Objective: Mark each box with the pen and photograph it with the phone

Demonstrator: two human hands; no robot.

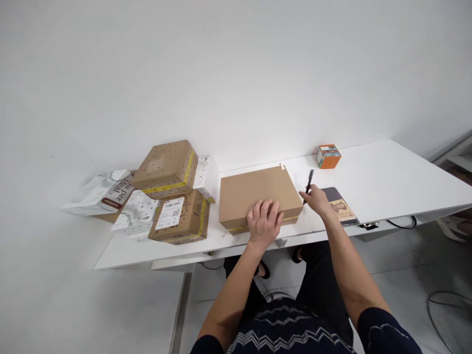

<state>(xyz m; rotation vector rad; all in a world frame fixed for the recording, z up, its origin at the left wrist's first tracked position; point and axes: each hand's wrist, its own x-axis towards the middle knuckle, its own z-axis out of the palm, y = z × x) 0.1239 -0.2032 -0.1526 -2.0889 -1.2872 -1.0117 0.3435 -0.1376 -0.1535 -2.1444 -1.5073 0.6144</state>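
A flat brown cardboard box [254, 192] lies on the white table, with yellow tape along its front side. My left hand [264, 220] rests on the box's top near the front edge, fingers stretched out and holding nothing. In my right hand [316, 198] is a black pen [309, 182], pinched between the fingers and pointing upward. That hand is at the right end of the box, by its front corner; I cannot tell whether the pen's lower end touches it. Just right of the hand lies a dark flat item [331, 194] with a tan printed card [342, 209] on it.
Stacked brown boxes with yellow tape, an upper one [165, 164] and a labelled lower one [180, 221], stand to the left. Around them are white dotted packages [136, 212] and a white "Su-per Meal" box [110, 191]. A small orange box [328, 156] sits near the wall.
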